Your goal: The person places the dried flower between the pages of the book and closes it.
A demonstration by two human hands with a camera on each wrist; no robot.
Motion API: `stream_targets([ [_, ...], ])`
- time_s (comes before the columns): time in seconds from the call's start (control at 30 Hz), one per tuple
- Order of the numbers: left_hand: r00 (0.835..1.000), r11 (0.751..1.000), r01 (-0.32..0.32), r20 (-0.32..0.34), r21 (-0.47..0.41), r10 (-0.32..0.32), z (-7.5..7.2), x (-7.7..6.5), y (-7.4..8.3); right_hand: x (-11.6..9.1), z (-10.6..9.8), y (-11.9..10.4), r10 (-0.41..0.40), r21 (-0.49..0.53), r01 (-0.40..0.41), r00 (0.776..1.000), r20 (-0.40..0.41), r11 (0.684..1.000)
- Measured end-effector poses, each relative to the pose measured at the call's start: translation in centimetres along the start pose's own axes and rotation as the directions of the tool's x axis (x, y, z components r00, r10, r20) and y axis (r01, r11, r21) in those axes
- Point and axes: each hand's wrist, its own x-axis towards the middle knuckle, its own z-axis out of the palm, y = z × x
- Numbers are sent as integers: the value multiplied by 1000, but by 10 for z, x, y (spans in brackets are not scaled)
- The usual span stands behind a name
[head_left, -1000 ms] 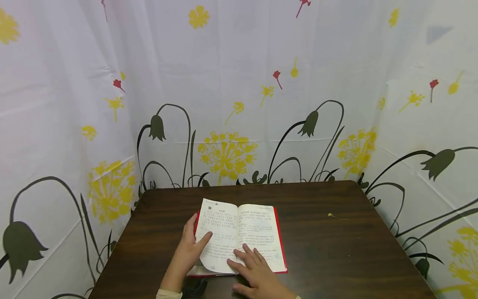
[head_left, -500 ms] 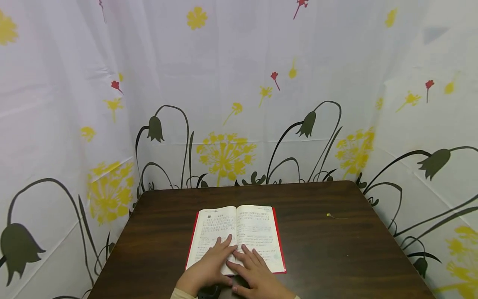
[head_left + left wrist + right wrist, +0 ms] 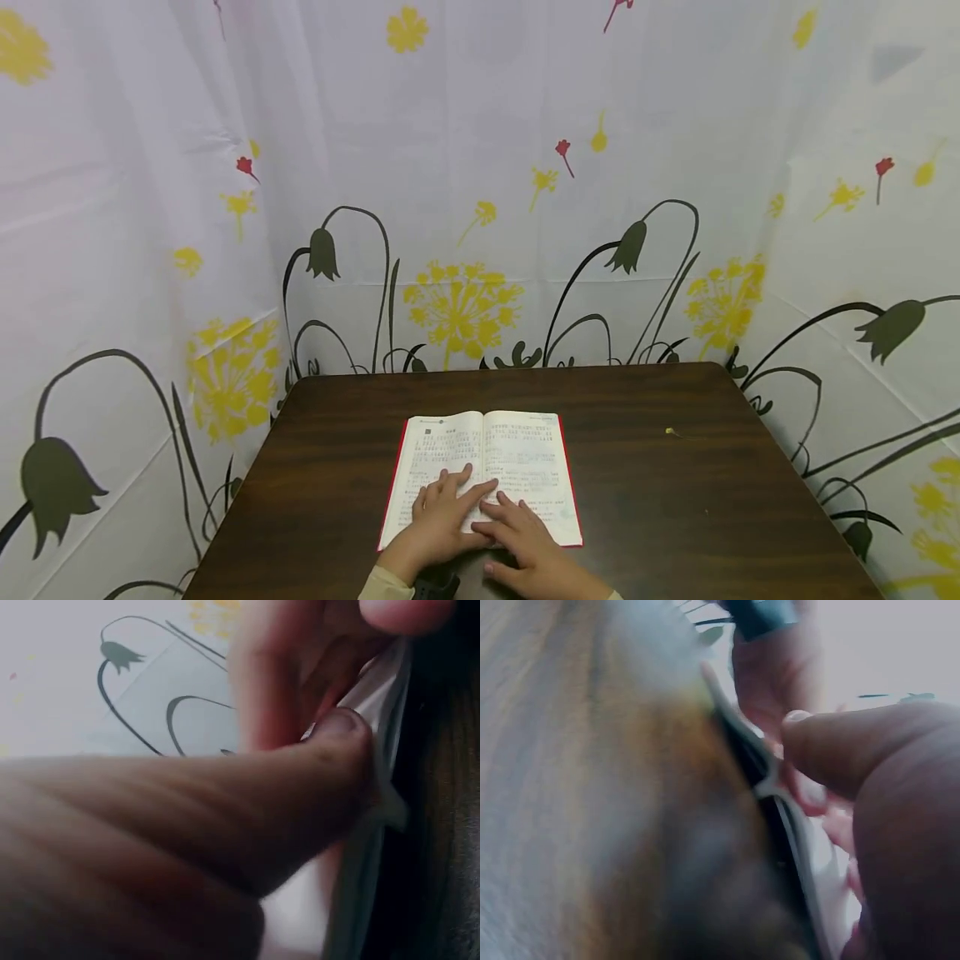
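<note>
An open book (image 3: 521, 450) with printed white pages and a red cover edge lies flat on the dark wooden table. My left hand (image 3: 441, 521) rests over the lower middle of the book, fingers spread across the left page and reaching to the centre fold. Beside it my right hand (image 3: 525, 546) lies on the lower part of the right page, its fingers spread too. The two hands are close together near the fold. In the left wrist view the left thumb (image 3: 300, 787) lies by the book's lower edge; the right wrist view shows the right thumb (image 3: 829, 742) there as well.
The brown table (image 3: 337, 433) reaches back to a white curtain (image 3: 480, 125) printed with yellow, red and dark green flowers. A small yellow flower-like item (image 3: 670, 431) lies on the table to the right. A dark band (image 3: 437, 586) is on the left wrist.
The left hand has come from the book's left edge, where it held a raised left page, across to the middle. That page now lies flat. The right hand has barely moved.
</note>
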Motion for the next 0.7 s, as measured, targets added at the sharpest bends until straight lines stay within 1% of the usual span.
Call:
stream_targets([
  [0.1, 1000, 999, 1, 9, -36, 0, 2, 0, -5, -7, -3, 5, -24, -4, 24, 1000, -8, 1000],
  [0.17, 1000, 999, -9, 5, -50, 10, 2, 0, -7, -13, -9, 8, -13, -9, 13, 1000, -8, 1000],
  [0.23, 1000, 998, -17, -3, -59, 17, 3, 2, -8, -20, -18, 12, 19, -5, -19, 1000, 6, 1000],
  [0.37, 1000, 998, -10, -6, -58, 10, 3, 3, -7, -35, -40, 22, 97, 71, -103, 992, 82, 992],
  [0.43, 1000, 999, -1, -3, -54, 1, 3, 2, -6, -43, -50, 29, 122, 101, -131, 988, 92, 986],
  [0.5, 1000, 999, 5, 0, -48, -5, 2, 2, -6, -49, -60, 39, 128, 95, -133, 990, 51, 987],
  [0.53, 1000, 999, 6, 1, -49, -6, 2, 2, -5, -52, -65, 44, 134, 76, -135, 991, 19, 988],
  [0.6, 1000, 998, 8, 3, -60, -8, 1, 1, -4, -55, -78, 56, 164, 53, -162, 985, -46, 985],
  [0.63, 1000, 998, 7, 3, -65, -6, 0, 1, -4, -57, -86, 63, 178, 31, -177, 981, -80, 984],
  [0.7, 1000, 997, 1, 2, -77, -1, 0, 1, -3, -61, -102, 78, 231, -14, -235, 963, -136, 972],
])
